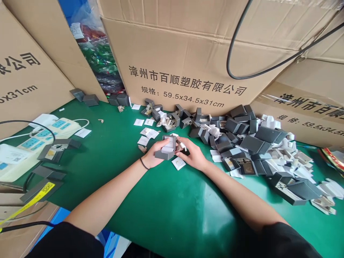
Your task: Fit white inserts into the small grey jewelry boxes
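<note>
Green worktop [172, 215] backed by cardboard cartons [188, 64]. At frame centre, left hand [153, 154] grips an open grey jewellery box [167, 148]; right hand [192, 156] pinches its pale insert [183, 146]. Box looks light, stiff, likely best gripped by its sides. More heaped boxes [249, 143] at right.

I judge this a packing workshop or small warehouse. Stacked shipping cartons [185, 53] printed with dimensions stand beyond my hands. A green worktop [172, 208] carries a heap of grey hinged boxes [249, 143] right of my hands, and power strips [51, 132] lie to their left.
</note>
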The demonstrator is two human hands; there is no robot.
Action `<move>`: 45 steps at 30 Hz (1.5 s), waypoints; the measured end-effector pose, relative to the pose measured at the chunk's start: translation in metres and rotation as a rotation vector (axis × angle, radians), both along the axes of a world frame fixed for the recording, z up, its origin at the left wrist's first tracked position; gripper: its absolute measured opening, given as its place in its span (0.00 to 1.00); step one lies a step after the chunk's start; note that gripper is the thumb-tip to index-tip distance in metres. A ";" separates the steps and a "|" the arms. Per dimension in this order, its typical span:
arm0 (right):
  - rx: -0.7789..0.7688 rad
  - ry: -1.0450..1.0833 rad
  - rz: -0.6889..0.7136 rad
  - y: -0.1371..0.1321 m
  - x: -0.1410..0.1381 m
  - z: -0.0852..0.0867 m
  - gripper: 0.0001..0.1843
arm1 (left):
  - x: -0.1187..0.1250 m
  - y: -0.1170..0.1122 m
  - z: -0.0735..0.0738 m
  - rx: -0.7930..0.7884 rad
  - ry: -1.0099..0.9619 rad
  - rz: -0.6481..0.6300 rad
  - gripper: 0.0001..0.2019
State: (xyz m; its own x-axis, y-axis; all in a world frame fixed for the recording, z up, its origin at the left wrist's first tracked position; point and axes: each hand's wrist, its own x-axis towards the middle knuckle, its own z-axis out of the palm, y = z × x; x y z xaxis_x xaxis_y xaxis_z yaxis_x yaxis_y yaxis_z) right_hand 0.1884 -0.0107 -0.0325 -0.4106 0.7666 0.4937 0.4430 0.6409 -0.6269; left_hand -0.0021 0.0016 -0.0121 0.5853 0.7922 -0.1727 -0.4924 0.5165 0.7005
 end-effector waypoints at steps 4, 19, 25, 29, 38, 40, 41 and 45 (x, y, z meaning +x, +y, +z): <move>0.074 0.024 -0.104 -0.002 -0.001 -0.003 0.19 | -0.001 0.002 0.000 -0.055 -0.049 -0.034 0.14; 0.011 0.379 -0.394 0.107 -0.103 0.062 0.26 | -0.048 0.025 -0.010 0.162 -0.196 -0.641 0.23; -0.119 0.039 0.012 0.157 -0.172 0.065 0.38 | -0.048 0.023 -0.006 0.140 -0.045 -0.851 0.26; -0.064 -0.033 -0.007 0.165 -0.141 0.068 0.18 | -0.038 0.025 -0.008 0.113 -0.054 -0.685 0.23; -0.017 -0.542 -0.162 0.159 -0.062 0.093 0.17 | -0.026 0.024 -0.005 -0.030 -0.009 -0.277 0.12; 0.097 -0.733 -0.036 0.150 -0.059 0.092 0.16 | -0.026 0.022 -0.004 -0.012 0.003 -0.273 0.12; 0.138 -0.818 0.000 0.145 -0.059 0.090 0.17 | -0.026 0.022 -0.004 -0.005 0.007 -0.278 0.13; 0.145 -0.998 0.019 0.132 -0.058 0.073 0.21 | -0.024 0.023 -0.006 0.008 0.034 -0.284 0.14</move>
